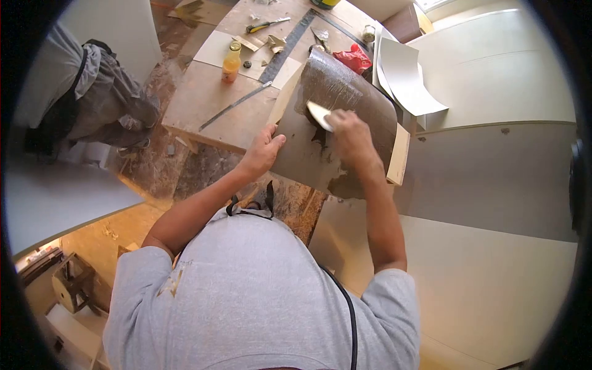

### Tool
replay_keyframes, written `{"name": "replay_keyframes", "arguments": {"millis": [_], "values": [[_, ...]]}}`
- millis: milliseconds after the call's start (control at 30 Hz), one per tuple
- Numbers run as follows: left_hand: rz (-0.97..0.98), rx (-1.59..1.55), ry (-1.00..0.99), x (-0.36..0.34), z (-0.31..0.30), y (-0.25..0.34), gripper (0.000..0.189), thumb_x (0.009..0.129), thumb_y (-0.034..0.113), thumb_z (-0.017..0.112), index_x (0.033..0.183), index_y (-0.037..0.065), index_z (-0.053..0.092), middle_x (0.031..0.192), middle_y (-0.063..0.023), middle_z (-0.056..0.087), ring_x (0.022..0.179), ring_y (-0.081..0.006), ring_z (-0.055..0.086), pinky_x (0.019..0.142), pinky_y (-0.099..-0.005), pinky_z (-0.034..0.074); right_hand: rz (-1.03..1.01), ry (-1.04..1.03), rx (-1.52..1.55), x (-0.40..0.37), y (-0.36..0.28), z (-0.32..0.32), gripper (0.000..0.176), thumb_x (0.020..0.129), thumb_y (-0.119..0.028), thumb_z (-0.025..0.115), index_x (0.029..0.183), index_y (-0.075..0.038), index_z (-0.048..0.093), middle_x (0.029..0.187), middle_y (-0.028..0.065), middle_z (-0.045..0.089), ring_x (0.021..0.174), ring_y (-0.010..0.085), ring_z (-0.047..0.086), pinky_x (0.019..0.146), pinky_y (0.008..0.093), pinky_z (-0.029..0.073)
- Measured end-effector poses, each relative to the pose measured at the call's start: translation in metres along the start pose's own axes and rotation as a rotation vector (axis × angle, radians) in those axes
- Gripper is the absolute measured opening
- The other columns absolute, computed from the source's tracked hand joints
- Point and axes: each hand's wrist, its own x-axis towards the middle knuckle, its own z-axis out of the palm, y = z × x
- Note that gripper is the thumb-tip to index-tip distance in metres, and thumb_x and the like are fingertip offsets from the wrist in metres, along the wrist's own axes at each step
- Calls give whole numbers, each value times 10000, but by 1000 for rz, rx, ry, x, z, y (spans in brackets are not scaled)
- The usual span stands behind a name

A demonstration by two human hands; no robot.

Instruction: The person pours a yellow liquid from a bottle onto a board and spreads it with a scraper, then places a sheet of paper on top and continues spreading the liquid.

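Note:
A brown sheet (296, 159) bends over the workbench's near corner, with pale wooden edges showing at its sides. Wet, glossy smears cover its upper part, and dark patches lie in the middle and near the lower edge. My left hand (262, 152) grips the sheet's left edge, thumb on top; its other fingers are partly hidden. Closed around a pale, flat-bladed spreader (319, 116), my right hand (353, 139) is over the middle of the sheet. The spreader's blade points up and left and appears to touch the smeared surface.
On the workbench (191, 102) are a bottle of orange-yellow liquid (230, 63), a utility knife (267, 25), a metal square (288, 47), a thin dark strip (234, 106) and a red plastic bag (353, 60). Large panels (487, 179) stand right. Another person (105, 86) is at left.

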Motion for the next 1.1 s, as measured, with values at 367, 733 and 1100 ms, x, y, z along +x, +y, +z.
{"name": "replay_keyframes", "arguments": {"millis": [367, 733, 1100], "values": [[3, -4, 246, 7, 14, -4, 342, 1071, 123, 542, 1333, -93, 508, 1207, -138, 670, 1061, -152, 645, 917, -293, 525, 147, 154, 36, -50, 28, -49, 268, 877, 4, 611, 1108, -45, 738, 1096, 179, 737, 1025, 393, 690, 921, 478, 561], [3, 17, 124, 9, 22, 19, 440, 1073, 150, 554, 1424, -102, 473, 1354, -171, 615, 1214, -210, 598, 1054, -345, 467, 133, 34, 39, -31, 67, 11, 210, 903, -41, 601, 1069, -40, 729, 1094, 179, 724, 987, 396, 687, 882, 480, 558], [-65, -26, -28, 11, 4, 6, 311, 1076, 146, 540, 1323, -43, 554, 1225, -113, 658, 1113, -149, 607, 971, -320, 495, 166, 259, 64, -53, 99, -48, 284, 894, -20, 620, 1148, -44, 744, 1115, 216, 741, 1048, 418, 697, 931, 475, 558]]}}
